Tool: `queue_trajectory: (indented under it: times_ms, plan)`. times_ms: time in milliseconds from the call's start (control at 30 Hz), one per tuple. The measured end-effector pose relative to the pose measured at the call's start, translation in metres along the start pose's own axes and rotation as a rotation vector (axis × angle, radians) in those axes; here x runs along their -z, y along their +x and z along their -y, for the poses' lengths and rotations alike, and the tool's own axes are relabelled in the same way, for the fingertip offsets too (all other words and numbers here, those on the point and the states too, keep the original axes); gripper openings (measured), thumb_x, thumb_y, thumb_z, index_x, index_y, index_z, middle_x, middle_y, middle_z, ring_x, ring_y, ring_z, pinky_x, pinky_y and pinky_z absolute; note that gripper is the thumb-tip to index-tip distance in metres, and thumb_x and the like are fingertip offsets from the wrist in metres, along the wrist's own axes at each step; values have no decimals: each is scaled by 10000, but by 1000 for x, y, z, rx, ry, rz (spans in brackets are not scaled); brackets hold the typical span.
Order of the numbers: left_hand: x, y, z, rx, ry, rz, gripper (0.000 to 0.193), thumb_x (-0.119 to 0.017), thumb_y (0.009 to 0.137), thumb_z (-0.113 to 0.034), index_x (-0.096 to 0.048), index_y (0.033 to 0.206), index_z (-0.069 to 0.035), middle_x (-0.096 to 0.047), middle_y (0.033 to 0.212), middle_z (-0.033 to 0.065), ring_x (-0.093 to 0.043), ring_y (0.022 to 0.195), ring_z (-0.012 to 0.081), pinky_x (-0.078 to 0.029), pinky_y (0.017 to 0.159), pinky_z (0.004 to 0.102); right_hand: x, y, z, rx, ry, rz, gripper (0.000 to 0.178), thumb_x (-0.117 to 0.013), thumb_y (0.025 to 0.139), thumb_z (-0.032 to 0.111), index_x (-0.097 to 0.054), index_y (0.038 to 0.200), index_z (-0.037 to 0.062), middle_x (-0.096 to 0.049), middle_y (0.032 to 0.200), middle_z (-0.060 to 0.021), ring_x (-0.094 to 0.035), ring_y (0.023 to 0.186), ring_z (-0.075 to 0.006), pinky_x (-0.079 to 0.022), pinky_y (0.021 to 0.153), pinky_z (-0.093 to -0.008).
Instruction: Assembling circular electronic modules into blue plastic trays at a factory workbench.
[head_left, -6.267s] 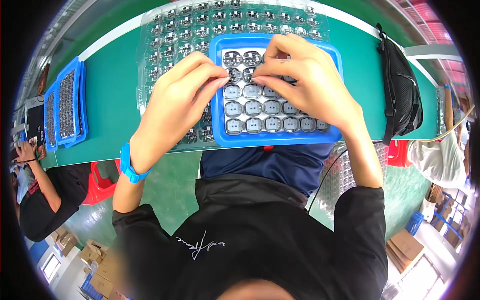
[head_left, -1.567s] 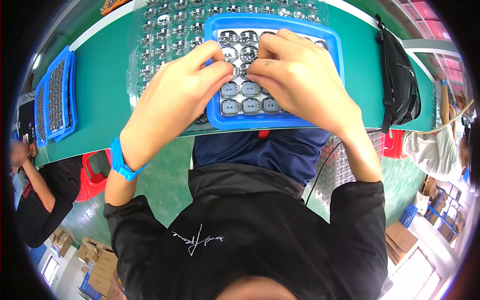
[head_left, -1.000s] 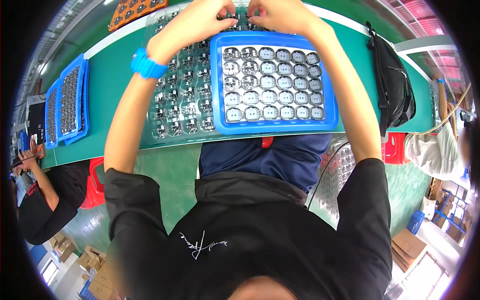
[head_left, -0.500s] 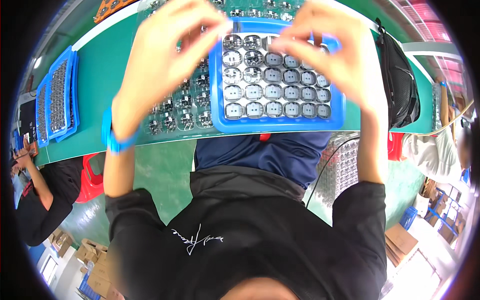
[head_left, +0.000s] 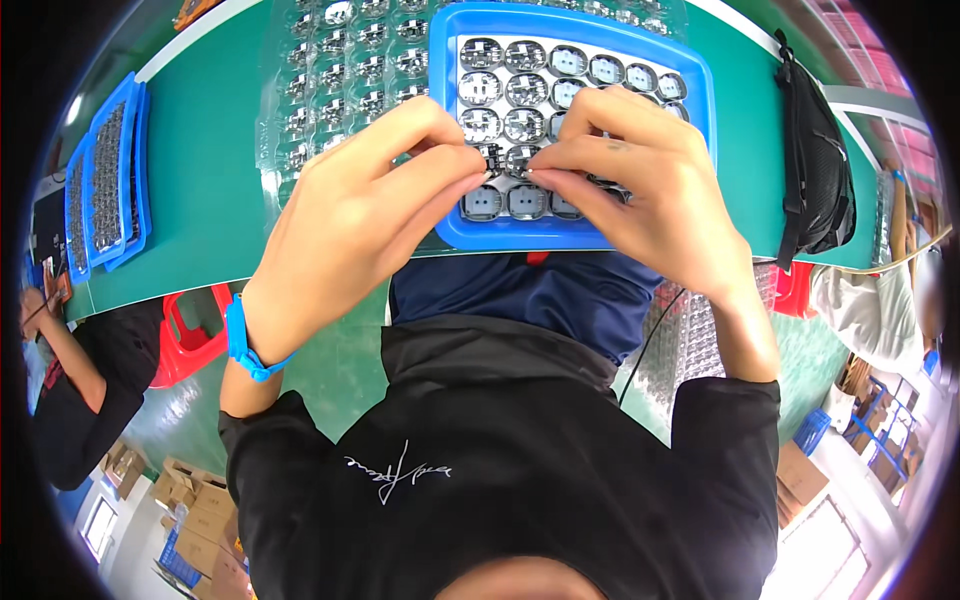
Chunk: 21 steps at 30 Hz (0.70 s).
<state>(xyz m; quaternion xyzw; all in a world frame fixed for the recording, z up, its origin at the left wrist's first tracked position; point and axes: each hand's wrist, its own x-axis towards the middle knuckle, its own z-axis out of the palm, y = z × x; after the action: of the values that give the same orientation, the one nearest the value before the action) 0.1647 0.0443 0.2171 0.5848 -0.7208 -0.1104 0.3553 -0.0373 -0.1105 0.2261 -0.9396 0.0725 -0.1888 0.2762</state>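
A blue tray point(head_left: 707, 130) on the bench holds rows of oval housings; some are plain grey cups point(head_left: 526, 202), while those in the two left columns mostly carry dark-and-silver inserts point(head_left: 525, 90). Over the fourth row from the back, my left hand point(head_left: 370, 200) pinches a small dark-and-silver component point(head_left: 491, 156) at the left-most housing. Just beside it, my right hand point(head_left: 645, 170) has thumb and forefinger closed at another small component point(head_left: 519, 160) in the second column. My fingers partly cover both parts, and my right hand hides several housings behind it.
A clear blister tray point(head_left: 330, 75) with similar small components lies left of and behind the blue tray. Stacked blue trays point(head_left: 143, 200) stand at far left, near another person's arm point(head_left: 75, 355). A black backpack point(head_left: 820, 160) sits at the right of the green bench point(head_left: 205, 150).
Both hands have come nearer and lower, from blurred motion above the tray's far part to pinching at the fourth row. The blue tray appears shifted slightly right and away; more inserts show in its left columns.
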Motion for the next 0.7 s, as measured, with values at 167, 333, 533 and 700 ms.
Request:
queue_trajectory:
  times_ms: [167,333,533,700]
  plan:
    - [1,-1,-1,0,28,42,189,-786,833,43,-713,1004,13,-631,980,98,-678,804,248,-542,671,347,-5,-4,0,-18,-10,-17,118,-799,802,115,-738,873,43,-585,812,-55,-618,803,-270,-502,686,-404]
    - [4,2,-4,13,52,91,177,-772,848,32,-705,1010,8,-630,994,96,-680,803,254,-544,677,357,-4,-5,2,-14,-15,-31,114,-800,803,115,-740,869,44,-586,806,-52,-618,798,-267,-502,680,-405]
    - [4,9,-2,-40,126,143,181,-761,841,15,-693,1009,4,-626,1010,98,-673,851,286,-547,722,389,-7,1,0,8,-66,-14,101,-785,796,104,-738,854,37,-608,812,-59,-628,804,-269,-515,687,-411]
    - [1,10,-10,-22,232,168,186,-753,834,19,-692,1009,1,-612,1014,105,-649,914,307,-540,768,405,-6,-1,4,-20,-93,45,169,-814,765,52,-760,925,36,-636,848,-58,-636,793,-261,-517,674,-380]
